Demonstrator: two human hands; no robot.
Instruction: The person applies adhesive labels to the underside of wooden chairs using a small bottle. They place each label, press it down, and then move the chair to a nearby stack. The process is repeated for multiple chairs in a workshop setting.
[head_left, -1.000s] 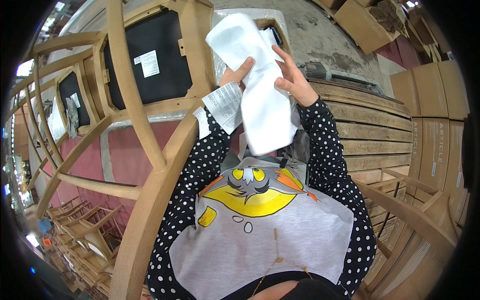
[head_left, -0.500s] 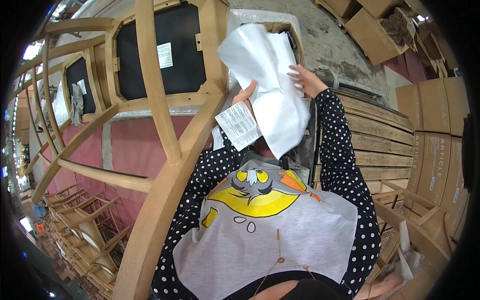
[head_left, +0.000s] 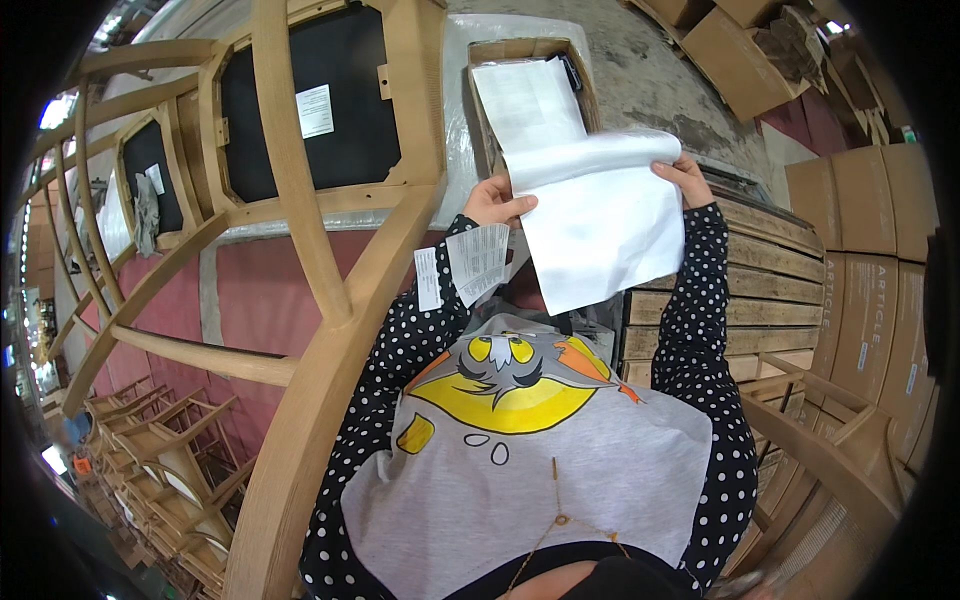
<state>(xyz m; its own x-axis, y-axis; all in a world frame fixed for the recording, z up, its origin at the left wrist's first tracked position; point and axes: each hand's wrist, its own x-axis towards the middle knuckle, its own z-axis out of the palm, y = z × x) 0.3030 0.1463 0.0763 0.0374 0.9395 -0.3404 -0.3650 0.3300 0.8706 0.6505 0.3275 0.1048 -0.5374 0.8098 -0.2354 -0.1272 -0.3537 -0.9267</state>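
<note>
Paper [head_left: 605, 235], a wide white sheet with its far edge curled over, is spread in front of the chest, overlapping the near end of an open cardboard box [head_left: 515, 49] in this view. The left hand [head_left: 497, 201] pinches its left side, thumb on top; the right hand [head_left: 688, 180] grips it near the upper right corner. More white sheets [head_left: 525, 105] lie in the box. Two printed labels [head_left: 478, 262] hang against the left sleeve [head_left: 425, 335]. As for progress, the sheet is opened out, and one tag [head_left: 313, 110] already sits on the black panel [head_left: 345, 160] of the nearer chair [head_left: 285, 470]. The held sheet and the sleeve labels seem left to deal with.
</note>
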